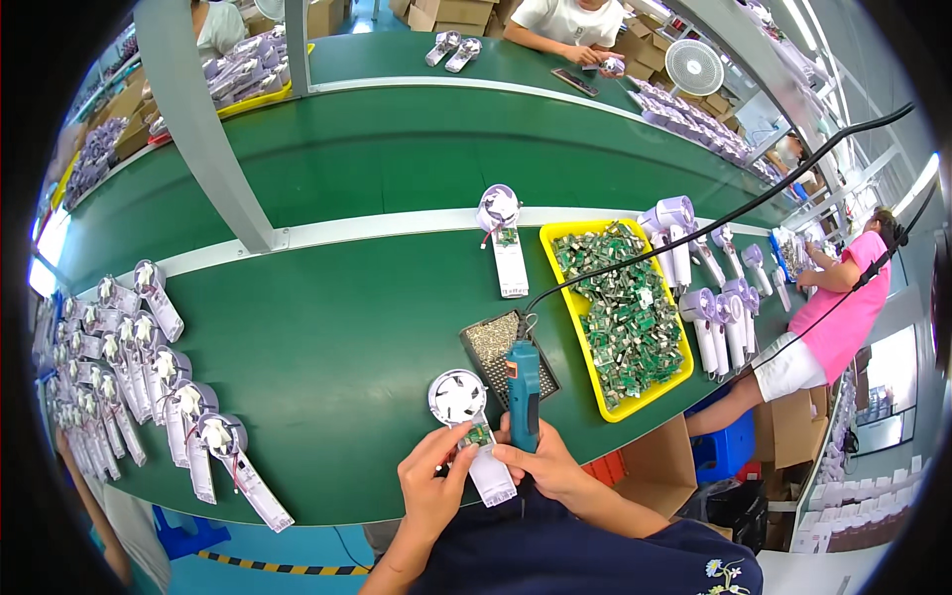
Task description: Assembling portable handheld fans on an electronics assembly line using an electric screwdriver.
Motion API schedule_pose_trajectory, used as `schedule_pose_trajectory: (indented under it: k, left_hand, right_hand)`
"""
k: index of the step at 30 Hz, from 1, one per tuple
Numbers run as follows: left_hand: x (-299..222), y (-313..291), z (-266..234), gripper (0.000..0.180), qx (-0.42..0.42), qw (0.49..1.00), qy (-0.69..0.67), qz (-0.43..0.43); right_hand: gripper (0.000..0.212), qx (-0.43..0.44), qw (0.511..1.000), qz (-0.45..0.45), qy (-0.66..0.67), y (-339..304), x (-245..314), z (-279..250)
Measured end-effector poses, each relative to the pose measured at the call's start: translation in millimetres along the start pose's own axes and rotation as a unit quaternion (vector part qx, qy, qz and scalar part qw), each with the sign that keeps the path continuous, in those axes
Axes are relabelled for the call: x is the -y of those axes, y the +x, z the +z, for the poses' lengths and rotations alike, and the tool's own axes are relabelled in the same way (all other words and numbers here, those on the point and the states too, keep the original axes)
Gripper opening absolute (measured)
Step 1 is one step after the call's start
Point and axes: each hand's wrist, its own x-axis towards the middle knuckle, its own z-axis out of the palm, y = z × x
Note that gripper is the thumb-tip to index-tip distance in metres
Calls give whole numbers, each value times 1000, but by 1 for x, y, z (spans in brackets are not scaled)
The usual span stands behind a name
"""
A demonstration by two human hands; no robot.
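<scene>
A white handheld fan (493, 476) lies at the table's near edge, its round head (457, 397) pointing away and its handle open. A small green circuit board (480, 434) sits in the handle near the head. My left hand (433, 478) is closed, fingertips pinching at the board and the handle's left side. My right hand (548, 462) is closed round the lower end of a teal electric screwdriver (523, 387), its thumb by the handle's right side. The screwdriver's tip is hidden. A black cable (694, 246) runs from its far end up to the right.
A metal tray of small screws (493, 349) lies behind the screwdriver. Right of it is a yellow tray (602, 392) of circuit boards. Another opened fan (509, 260) lies farther back. Several fans (188, 416) crowd the left; more (714, 332) stand right. Co-workers (843, 297) work nearby.
</scene>
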Motion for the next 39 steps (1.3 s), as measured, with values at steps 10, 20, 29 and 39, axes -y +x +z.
schedule_pose_trajectory:
  k: [10, 20, 29, 39]
  left_hand:
    - [3, -1, 1, 29, 0, 1000, -17, -8]
    - [3, -4, 1, 28, 0, 1000, -19, -23]
    - [6, 0, 7, 27, 7, 999, -35, -14]
    - [9, 2, 4, 25, 22, 999, -34, -10]
  right_hand:
    - [28, 21, 1000, 5, 10, 3, 4, 0]
    - [29, 7, 1000, -3, -8, -2, -1, 3]
    - [26, 35, 999, 9, 7, 1, 6, -4]
    - [30, -56, 995, 26, -81, 6, 1, -9]
